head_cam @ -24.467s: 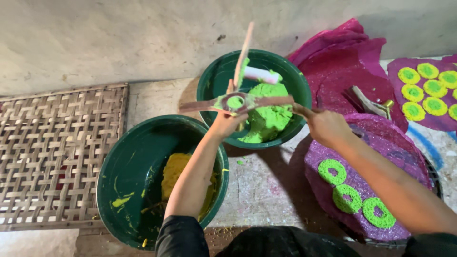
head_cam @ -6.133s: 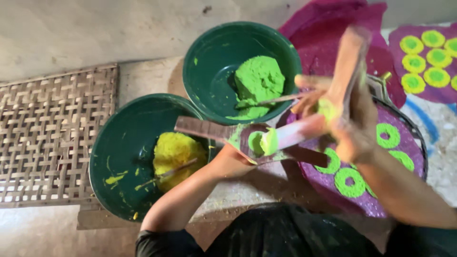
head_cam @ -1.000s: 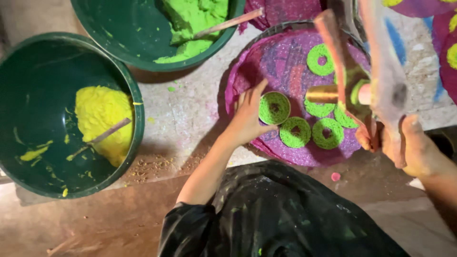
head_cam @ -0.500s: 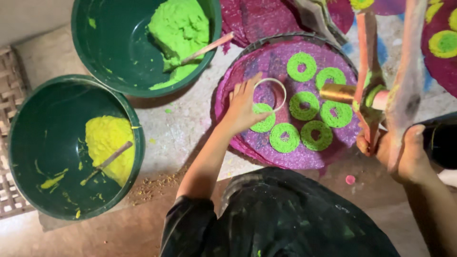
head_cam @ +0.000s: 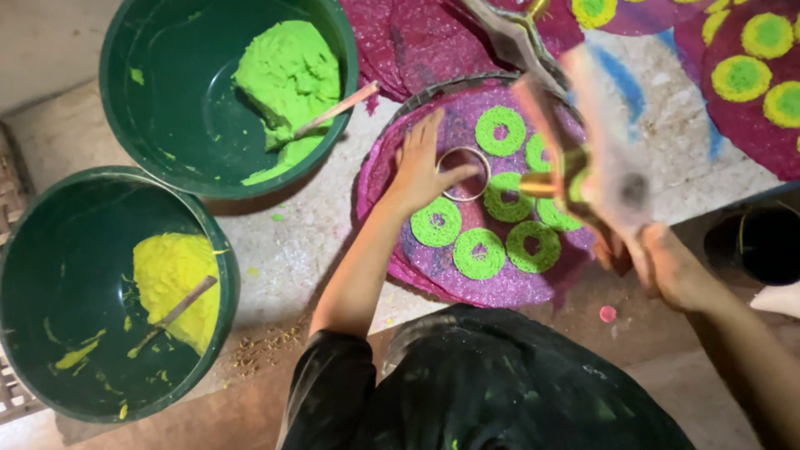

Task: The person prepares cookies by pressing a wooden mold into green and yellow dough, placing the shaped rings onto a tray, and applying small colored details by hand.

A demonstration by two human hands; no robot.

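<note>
My left hand [head_cam: 423, 167] rests on a round purple mat [head_cam: 417, 258], its fingers touching a small metal ring [head_cam: 463, 173] that lies flat there. Around the ring sit several green dough rings [head_cam: 478, 253] with holes in the middle. My right hand [head_cam: 658, 265] grips the handles of a wooden press [head_cam: 575, 158], blurred by motion, held above the mat's right side with green dough at its middle.
A dark green tub [head_cam: 150, 125] with bright green dough [head_cam: 287, 79] and a stick stands at the top. A second tub [head_cam: 33, 250] with yellow dough [head_cam: 171, 279] and a stick is at the left. More purple mats [head_cam: 750, 142] with yellow-green rings lie at the right.
My left hand has shifted the metal ring a little to a bare spot on the mat. The press in my right hand has swung over the mat; the view moved closer.
</note>
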